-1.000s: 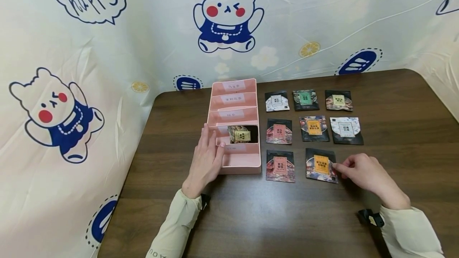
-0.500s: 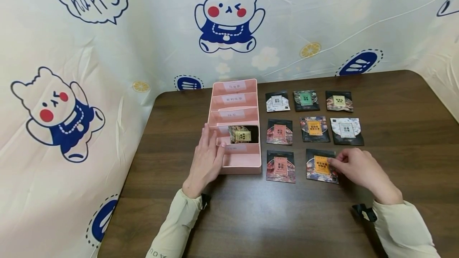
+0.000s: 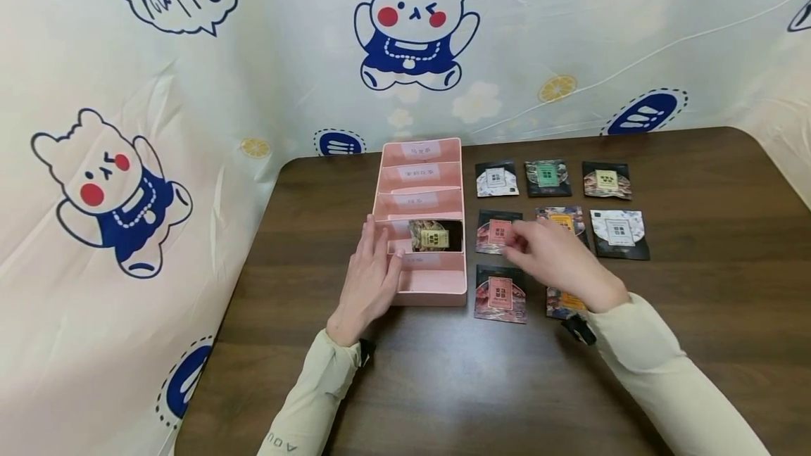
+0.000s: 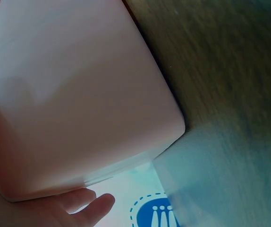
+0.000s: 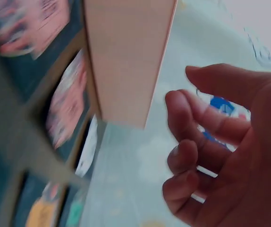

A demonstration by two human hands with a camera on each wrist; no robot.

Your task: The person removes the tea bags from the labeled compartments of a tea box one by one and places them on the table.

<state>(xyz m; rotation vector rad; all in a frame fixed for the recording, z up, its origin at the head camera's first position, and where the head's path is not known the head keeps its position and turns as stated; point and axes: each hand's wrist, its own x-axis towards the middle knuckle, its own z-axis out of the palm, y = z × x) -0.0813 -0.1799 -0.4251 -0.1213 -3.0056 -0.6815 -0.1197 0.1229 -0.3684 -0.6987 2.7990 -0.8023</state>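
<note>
My left hand (image 3: 367,276) rests on the left side of a pink compartment box (image 3: 433,299), fingers extended along the rim and thumb reaching over it. In the left wrist view, fingertips (image 4: 100,210) show past the edge of the box's pink wall (image 4: 88,104). My right hand (image 3: 557,255) hovers over the sachets, holding nothing; the right wrist view shows its thumb and index fingertip apart, the other fingers loosely bent. In the head view its fingertips overlap a pink-labelled sachet (image 3: 491,231). Another pink-labelled sachet (image 3: 500,294) lies below it. The hand and wrist partly cover two orange-labelled sachets, one nearer me (image 3: 560,301).
One dark sachet with a yellow-green label (image 3: 434,238) lies in the box's second compartment from the front. Farther back lie a white sachet (image 3: 497,180), a green-labelled one (image 3: 548,178), a yellow-labelled one (image 3: 606,180) and another white one (image 3: 619,234). A printed cloth (image 3: 304,55) hangs behind the table.
My right hand has left the front orange-labelled sachet, which stays on the table, and moved left and away from me to the pink-labelled one. The left hand keeps its place on the box.
</note>
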